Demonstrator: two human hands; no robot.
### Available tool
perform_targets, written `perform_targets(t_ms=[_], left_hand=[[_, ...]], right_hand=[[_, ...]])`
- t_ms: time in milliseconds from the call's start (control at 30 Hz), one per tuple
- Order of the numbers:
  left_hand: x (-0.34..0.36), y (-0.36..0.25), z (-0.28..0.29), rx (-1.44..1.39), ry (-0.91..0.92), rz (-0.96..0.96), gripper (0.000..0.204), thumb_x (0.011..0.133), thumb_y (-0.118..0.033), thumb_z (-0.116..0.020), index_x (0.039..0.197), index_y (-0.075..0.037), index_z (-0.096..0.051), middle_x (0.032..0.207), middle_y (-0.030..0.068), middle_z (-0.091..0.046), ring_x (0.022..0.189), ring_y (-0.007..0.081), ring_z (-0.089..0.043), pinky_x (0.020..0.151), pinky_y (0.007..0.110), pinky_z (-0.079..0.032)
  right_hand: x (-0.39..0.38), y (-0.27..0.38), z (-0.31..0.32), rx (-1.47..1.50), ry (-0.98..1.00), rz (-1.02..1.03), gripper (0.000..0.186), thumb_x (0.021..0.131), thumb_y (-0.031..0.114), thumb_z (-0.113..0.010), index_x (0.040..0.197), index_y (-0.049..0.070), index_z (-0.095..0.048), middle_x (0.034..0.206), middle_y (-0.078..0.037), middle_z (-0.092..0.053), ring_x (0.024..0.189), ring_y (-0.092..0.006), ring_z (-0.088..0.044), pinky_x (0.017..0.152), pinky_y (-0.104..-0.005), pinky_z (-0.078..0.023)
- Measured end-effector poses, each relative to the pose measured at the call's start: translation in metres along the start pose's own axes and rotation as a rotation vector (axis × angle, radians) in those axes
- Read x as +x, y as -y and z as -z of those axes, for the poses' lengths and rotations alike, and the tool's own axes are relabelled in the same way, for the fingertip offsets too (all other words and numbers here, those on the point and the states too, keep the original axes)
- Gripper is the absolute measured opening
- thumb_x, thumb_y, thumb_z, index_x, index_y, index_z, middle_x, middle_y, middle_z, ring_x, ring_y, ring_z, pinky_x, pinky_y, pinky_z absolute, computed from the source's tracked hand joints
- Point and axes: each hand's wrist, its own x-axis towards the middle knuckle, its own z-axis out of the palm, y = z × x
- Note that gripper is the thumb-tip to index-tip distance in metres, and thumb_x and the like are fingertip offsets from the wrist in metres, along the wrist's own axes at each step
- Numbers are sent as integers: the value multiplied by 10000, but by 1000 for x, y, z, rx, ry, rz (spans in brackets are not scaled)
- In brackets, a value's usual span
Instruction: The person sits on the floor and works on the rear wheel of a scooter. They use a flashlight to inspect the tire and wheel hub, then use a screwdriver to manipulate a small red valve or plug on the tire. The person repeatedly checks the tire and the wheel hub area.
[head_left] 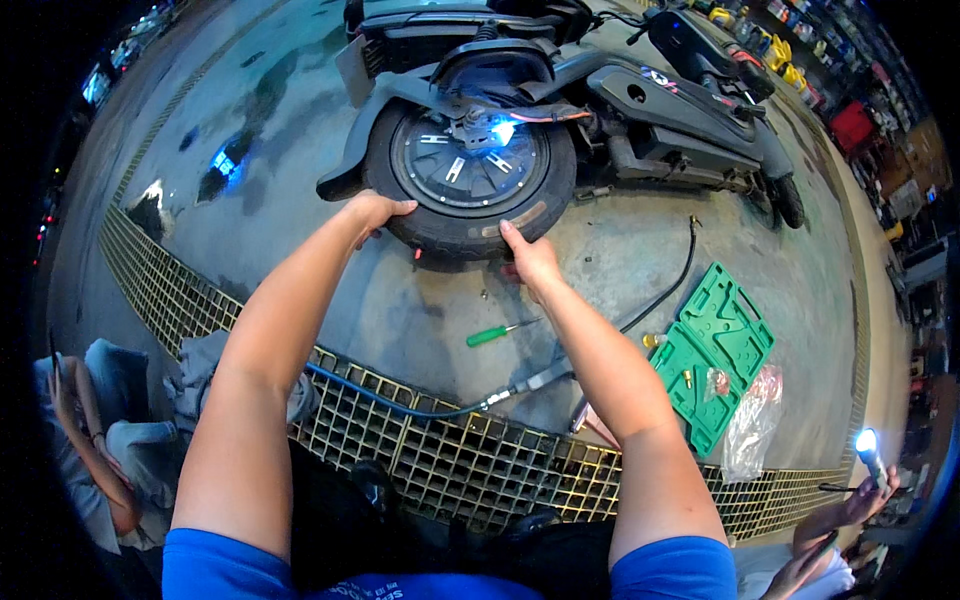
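An electric scooter (660, 115) lies on its side, its wheel toward me. My left hand (378, 212) is closed on the near left rim of the black tire (450, 228), thumb over the sidewall. On the tire's near right side my right hand (530, 258) grips the same edge, thumb on top and fingers curling beneath, partly hidden. Inside the tire sits the dark hub (440, 180) with silver marks, brightly lit near its axle. A small red piece shows at the tire's lower edge. On the floor just below lies a green-handled screwdriver (488, 337).
An air hose (682, 280) curves across the floor under my right forearm. Right of it lie an open green tool case (725, 345) and a clear plastic bag (752, 430). A metal drain grate (480, 465) runs before me. People sit at both sides; one holds a lit flashlight (868, 455).
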Motion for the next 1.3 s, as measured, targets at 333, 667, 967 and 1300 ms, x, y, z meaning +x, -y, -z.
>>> perform_targets(t_ms=[333,667,967,1300], left_hand=[[4,2,0,32,-29,27,910,739,-533,-760,1383,11,-417,1424,211,-436,1231,478,-471,986,734,-241],[4,8,-11,164,-182,-143,917,650,-579,-805,1180,129,-563,1206,251,-602,1068,371,-611,880,396,-478],[14,16,-23,255,-135,-193,1036,658,-685,-732,1236,145,-508,1292,264,-543,1192,329,-552,986,337,-442],[32,27,-23,50,-149,-229,948,656,-517,-828,1250,142,-495,1261,237,-569,1143,315,-575,936,370,-463]], right_hand=[[-12,10,-1,98,-42,11,529,817,433,-717,1059,-21,-594,824,-104,-660,524,-183,-588,472,-326,-471],[4,2,13,-11,40,7,765,803,598,-654,1226,-16,-480,1023,-156,-632,664,-223,-637,567,-326,-523],[6,6,24,-5,63,-60,700,840,574,-626,1228,8,-490,1045,-135,-638,694,-211,-636,591,-318,-530],[5,9,20,-7,71,-48,683,840,570,-630,1232,27,-496,1029,-122,-642,682,-212,-625,597,-336,-535]])
